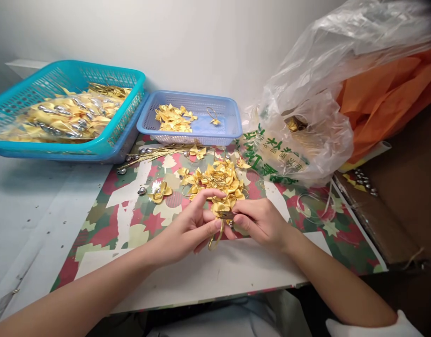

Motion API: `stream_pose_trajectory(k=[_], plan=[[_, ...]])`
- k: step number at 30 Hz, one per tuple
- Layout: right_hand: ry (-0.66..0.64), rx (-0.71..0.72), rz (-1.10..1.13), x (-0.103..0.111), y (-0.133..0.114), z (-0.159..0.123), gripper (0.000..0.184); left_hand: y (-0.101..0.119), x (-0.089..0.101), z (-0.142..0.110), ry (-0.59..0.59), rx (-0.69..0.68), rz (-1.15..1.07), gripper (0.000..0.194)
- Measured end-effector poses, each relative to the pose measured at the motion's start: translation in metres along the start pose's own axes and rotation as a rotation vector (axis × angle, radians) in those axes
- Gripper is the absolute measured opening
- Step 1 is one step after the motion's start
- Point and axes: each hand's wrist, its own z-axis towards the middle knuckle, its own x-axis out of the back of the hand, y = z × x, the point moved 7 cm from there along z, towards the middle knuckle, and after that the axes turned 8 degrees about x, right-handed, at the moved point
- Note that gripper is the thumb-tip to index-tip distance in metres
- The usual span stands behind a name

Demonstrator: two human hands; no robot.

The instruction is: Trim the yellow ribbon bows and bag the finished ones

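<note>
In the head view, my left hand (187,229) pinches a gold ribbon bow with a gold wire loop (216,241) hanging below its fingers. My right hand (263,220) is closed around a small dark metal tool that looks like pliers (225,215). The tool's tip meets the bow between both hands, and its handles are hidden in my palm. A small silver bell (231,223) shows just under the tool. Right behind my hands lies a pile of gold bows (219,178) with wire loops. One separate bow (161,192) lies to the left beside a silver bell (142,191).
A turquoise basket (119,119) full of bagged bows and bells stands at back left. Next to it is a blue basket (201,139) with bows. Gold wires (155,154) lie before them. A plastic bag (307,154) and a cardboard box (394,210) stand right.
</note>
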Motion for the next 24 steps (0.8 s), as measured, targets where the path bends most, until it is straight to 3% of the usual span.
stream_pose_trajectory(k=[11,15,19,24], plan=[[0.059,-0.101,0.026,-0.004,0.006,-0.001,0.041,-0.001,-0.001,0.001,0.017,0.022,-0.005,0.039],[0.143,-0.159,0.031,0.009,0.014,-0.003,0.04,0.0,0.002,0.001,0.057,-0.005,-0.051,0.032],[0.104,-0.072,-0.066,0.025,0.015,-0.005,0.035,0.002,0.011,0.001,0.151,-0.101,-0.106,0.031],[0.017,0.089,-0.134,0.026,0.005,-0.004,0.03,0.003,0.015,0.001,0.194,-0.12,-0.096,0.019]])
